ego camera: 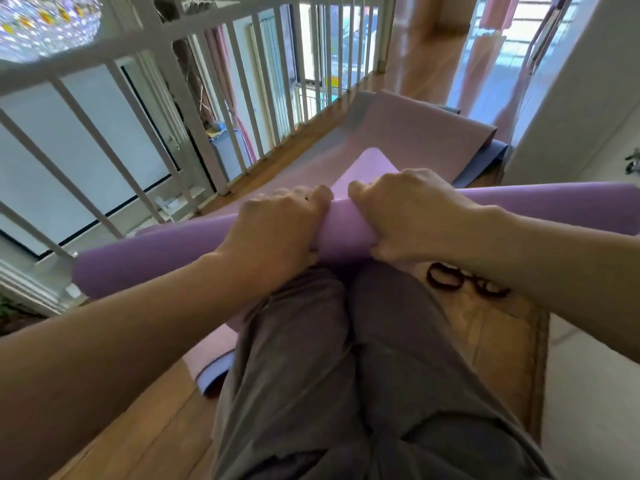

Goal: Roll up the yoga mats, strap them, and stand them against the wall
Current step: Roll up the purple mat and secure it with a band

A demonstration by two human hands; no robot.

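Head view:
- Purple mat roll [173,265] lies crosswise just in front of knees, almost fully wound. Short loose tail [370,168] shows beyond roll.
- Left hand [277,223] and right hand [412,209] sit side by side at roll's middle, fingers curled over it, gripping.
- Dark straps [483,289] on floor near roll, right of hands.
- Pink mat [415,133] flat beyond roll.
- Risk: roll ends ungripped, so layers may telescope or slacken. Freeing one hand for straps could let tail spring open.

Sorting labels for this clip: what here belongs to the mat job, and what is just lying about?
Job: purple mat, gripped by left hand and right hand; pink mat; blue mat; dark straps.
Lying about: railing; chandelier; curtain.
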